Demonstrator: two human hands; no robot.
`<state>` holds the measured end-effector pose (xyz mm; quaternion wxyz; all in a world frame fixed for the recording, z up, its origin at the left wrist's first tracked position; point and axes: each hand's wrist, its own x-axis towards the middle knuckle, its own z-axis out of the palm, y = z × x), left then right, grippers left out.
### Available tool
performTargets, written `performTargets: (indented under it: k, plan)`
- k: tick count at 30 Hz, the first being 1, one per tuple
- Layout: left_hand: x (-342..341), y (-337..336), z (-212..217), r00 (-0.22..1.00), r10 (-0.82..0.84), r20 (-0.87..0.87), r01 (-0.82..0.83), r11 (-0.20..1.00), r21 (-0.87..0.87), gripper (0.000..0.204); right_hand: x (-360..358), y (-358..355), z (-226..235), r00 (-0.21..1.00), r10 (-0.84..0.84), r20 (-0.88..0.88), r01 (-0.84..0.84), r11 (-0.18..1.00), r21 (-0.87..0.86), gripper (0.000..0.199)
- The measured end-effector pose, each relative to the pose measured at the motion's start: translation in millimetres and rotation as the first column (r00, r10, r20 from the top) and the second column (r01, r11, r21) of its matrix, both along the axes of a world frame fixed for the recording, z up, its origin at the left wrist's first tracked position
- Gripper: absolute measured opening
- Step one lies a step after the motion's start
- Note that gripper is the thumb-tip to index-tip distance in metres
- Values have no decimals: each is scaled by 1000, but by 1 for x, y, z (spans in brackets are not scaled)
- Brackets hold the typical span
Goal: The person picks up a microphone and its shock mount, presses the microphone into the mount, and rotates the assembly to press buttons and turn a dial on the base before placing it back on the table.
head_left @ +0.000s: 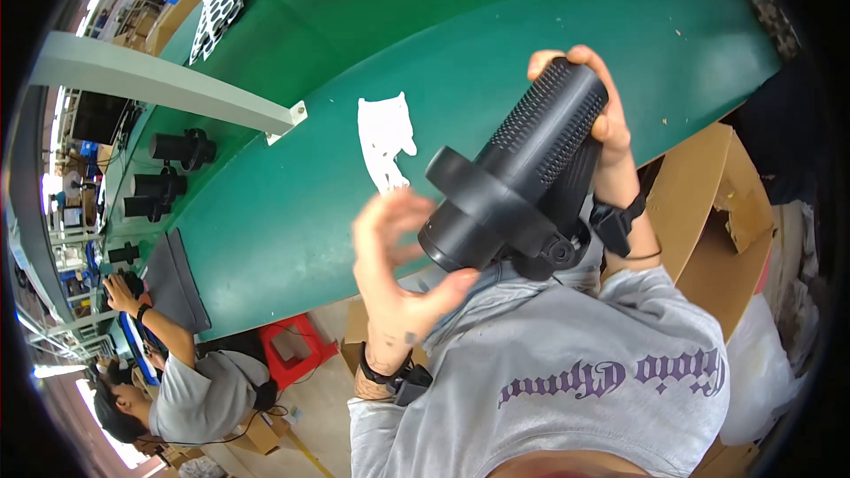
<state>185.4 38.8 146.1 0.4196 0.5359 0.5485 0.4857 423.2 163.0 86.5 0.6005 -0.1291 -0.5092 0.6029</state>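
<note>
A large black cylindrical microphone with a perforated grille, a thick ring and a bracket is held tilted above the near edge of the bench. My right hand is closed around its upper grille end, with fingers over the top and side. Next to the smooth lower end is my left hand, slightly blurred, its thumb and fingers spread apart. Whether the left fingertips touch the microphone cannot be made out. Beyond that hand a crumpled white glove lies on the green bench top.
A grey metal post is bolted to the bench on the left. Cardboard boxes stand at right. Several black microphones stand farther left, near a co-worker. A red stool sits below the bench.
</note>
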Motion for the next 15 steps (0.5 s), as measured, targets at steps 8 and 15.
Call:
performTargets:
  k: [8, 15]
  plan:
    - [10, 1, 25, 900, 141, -411, 86, 869, 487, 59, -30, -22, -31, 971, 66, -229, -126, 958, -259, 72]
    - [13, -4, 33, 824, 235, -515, 130, 808, 575, 59, -31, -16, -20, 964, 139, -225, -197, 946, -258, 77]
